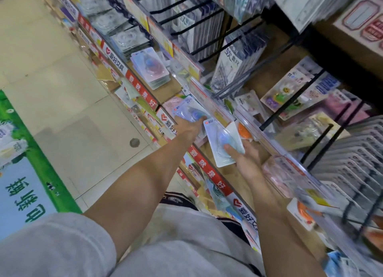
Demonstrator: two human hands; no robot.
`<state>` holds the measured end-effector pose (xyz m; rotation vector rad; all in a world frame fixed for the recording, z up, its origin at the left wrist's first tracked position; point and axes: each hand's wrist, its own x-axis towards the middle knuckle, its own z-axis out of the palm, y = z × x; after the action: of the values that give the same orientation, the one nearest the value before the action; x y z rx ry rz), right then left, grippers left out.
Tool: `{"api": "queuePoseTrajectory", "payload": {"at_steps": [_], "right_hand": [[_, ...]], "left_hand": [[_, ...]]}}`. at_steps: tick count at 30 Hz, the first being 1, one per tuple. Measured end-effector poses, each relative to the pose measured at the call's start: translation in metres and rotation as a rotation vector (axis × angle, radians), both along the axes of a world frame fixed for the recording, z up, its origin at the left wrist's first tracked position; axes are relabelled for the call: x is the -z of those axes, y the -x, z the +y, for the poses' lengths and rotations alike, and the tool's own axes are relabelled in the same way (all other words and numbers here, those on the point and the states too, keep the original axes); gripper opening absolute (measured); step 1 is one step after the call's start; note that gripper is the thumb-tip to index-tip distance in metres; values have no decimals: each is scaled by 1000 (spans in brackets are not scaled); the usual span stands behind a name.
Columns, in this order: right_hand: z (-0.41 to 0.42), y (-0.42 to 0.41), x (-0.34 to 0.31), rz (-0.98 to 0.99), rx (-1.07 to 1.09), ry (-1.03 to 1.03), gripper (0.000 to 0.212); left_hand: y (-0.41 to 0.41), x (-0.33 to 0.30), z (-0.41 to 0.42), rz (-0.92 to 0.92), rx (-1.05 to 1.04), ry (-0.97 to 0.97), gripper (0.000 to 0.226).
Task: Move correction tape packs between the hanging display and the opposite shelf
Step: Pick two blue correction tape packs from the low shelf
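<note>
Two correction tape packs are out in front of the shelf. The first pack [189, 113] is a pale blue card with a clear blister over a blue dispenser, lying tilted against the shelf's price rail. The second pack [223, 142], whiter with a bluish dispenser under its blister, sits just beside it, lower and angled face-up.
</note>
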<state>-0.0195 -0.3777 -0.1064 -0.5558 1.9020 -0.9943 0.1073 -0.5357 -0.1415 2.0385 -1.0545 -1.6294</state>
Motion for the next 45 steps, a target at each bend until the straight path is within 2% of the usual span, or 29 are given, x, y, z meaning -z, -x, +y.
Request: {"api": "queuePoseTrajectory", "payload": {"at_steps": [2,4,9,14,18,21,24,28,31,35,37,40,45], "right_hand": [[-2,-2,-1,-1,2,6,30],[-3,-5,-3,0,-3,15,21],[-5,-16,-13,0,-66,68,14],[-20,-40,-18,-70,-98,132,25],[-40,-69,-22,-89,-139,158,22],[-62,-101,-22,-108,-161,175,22],[-91,-137,-22,-166,-165,177,23],[-139,-196,-23,-243,-249,198,22],[-178,-247,-31,-257,-285,231,34],[-230,-311,-55,-301,-345,273,27],[-255,-340,-68,-316,-361,291,21],[-289,-381,-91,-307,-366,336,23],[-338,-433,-131,-367,-450,449,31]], "left_hand": [[-4,-1,4,64,-29,68,114],[-9,1,9,100,-25,128,93],[-33,-1,21,207,-25,235,65],[-66,-12,28,310,-10,288,60],[-98,-26,24,341,-21,334,29],[-137,-30,18,341,-91,310,29],[-185,-33,8,337,-178,300,45],[-247,-51,-11,342,-263,325,42],[-297,-62,-31,336,-305,348,40],[-359,-89,-62,347,-358,424,36],[-389,-105,-78,350,-381,460,43],[-429,-130,-105,347,-416,531,48],[-483,-174,-148,352,-459,684,34]]}}
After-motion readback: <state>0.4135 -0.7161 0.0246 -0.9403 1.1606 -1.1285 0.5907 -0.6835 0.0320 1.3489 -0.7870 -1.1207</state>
